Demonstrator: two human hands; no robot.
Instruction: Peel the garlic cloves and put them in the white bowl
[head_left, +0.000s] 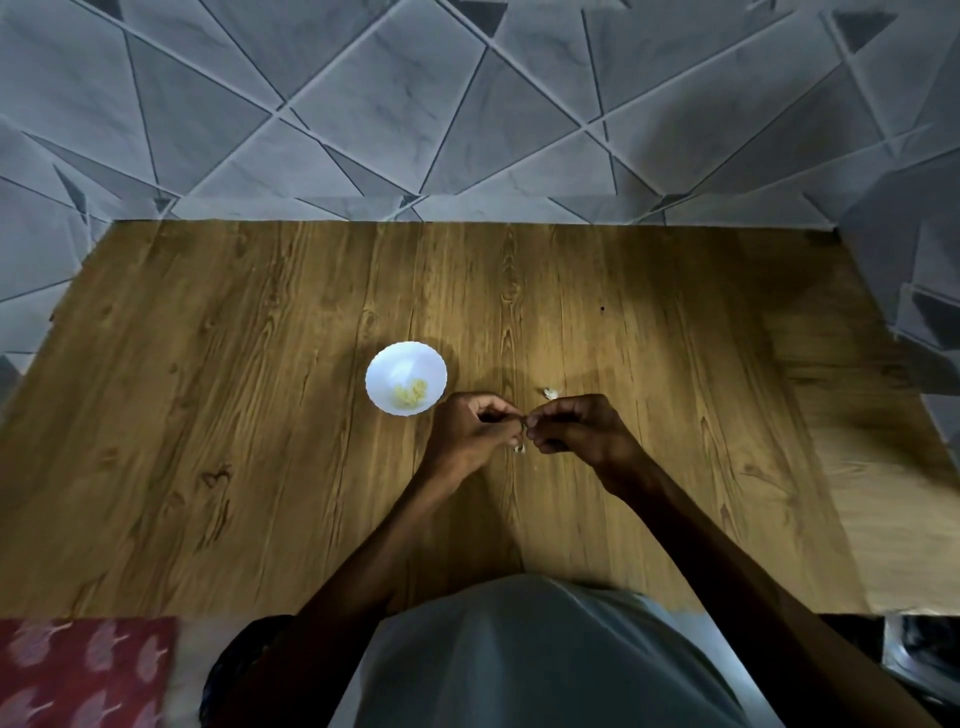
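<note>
Garlic clove (524, 422) almost wholly hidden, pinched from both sides at the meeting of the fingertips, only a pale sliver on show. Left hand (475, 431) curled, thumb and forefinger closed on the garlic clove's left end. Likewise curled, right hand (576, 426) pinching the other end, lower fingers tucked under and lost in shadow. Cannot tell peeled from unpeeled at this size.

Small pale scrap (520, 448) just below the left hand's fingers, touching or barely off them, too small to name surely. Another piece of garlic (549, 393) on the wooden table (234, 415), just beyond the right hand's knuckles.

Upright on the table, just beside the left hand on its left, white bowl (397, 364). Inside, toward its near wall, a little heap of yellowish peeled cloves (411, 393), too blurred to count.

Bare forearms reaching in from the bottom edge, over a grey shirt (519, 649) masking part of the table's near edge. Grey geometric wall tiles (363, 104) behind the table. Red patterned cloth (78, 670) cut off at the lower left corner; dark shiny object (924, 654) cut off at the lower right, not identifiable.
</note>
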